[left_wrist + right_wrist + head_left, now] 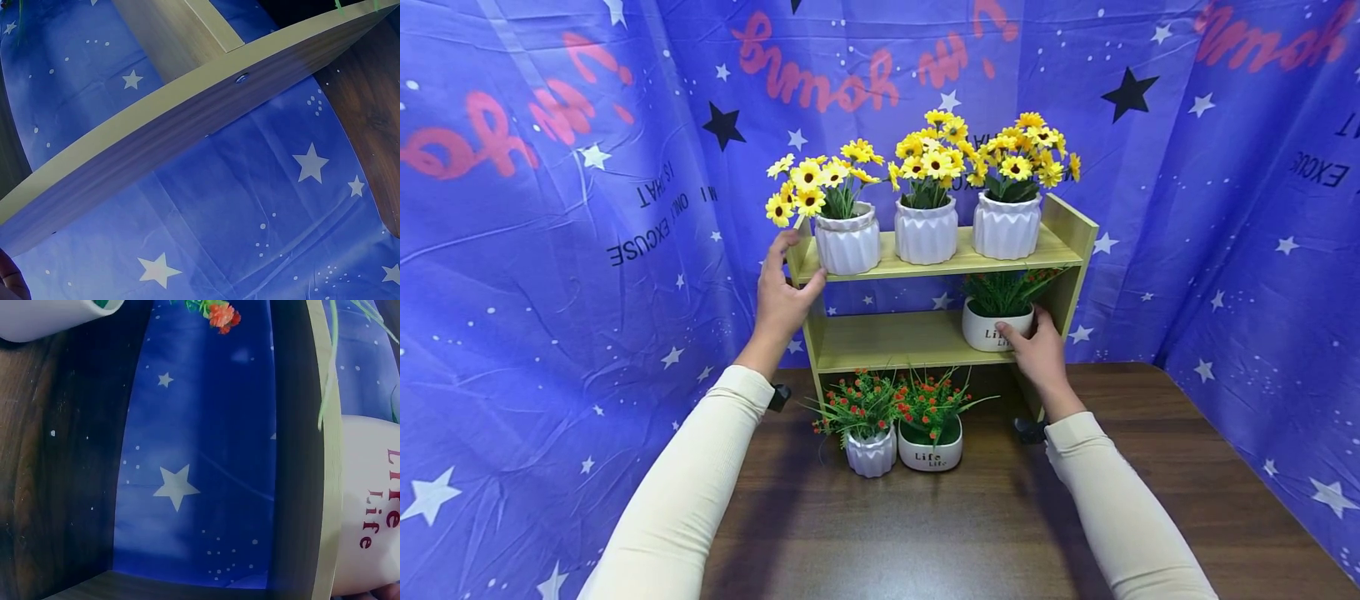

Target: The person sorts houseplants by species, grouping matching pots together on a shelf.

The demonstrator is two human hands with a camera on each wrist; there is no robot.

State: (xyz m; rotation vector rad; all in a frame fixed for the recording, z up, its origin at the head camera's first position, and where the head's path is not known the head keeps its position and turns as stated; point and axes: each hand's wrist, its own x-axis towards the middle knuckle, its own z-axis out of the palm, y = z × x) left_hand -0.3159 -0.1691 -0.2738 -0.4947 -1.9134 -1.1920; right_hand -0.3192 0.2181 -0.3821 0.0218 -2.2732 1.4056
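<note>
My left hand [781, 302] grips the left side panel of a light wooden two-tier shelf [887, 337], thumb at the front edge, fingers on the outer side. In the left wrist view a finger [11, 275] shows beside the panel [156, 106]. On the lower tier, at its right end, my right hand [1043, 354] holds a white oval planter [979, 329] marked "Life", thumb on its front and fingers round its right side. Green leaves with small red flowers rise from it. The right wrist view shows the planter [369, 500] over the tier's edge, with fingertips [387, 591] below.
Three ribbed white pots with yellow flowers, left [847, 243], middle [925, 235] and right [1006, 229], stand on the top tier. On the brown table [880, 533] before the shelf are a ribbed pot [871, 456] and another "Life" planter [930, 456], both red-flowered. A blue starry curtain [647, 333] hangs behind.
</note>
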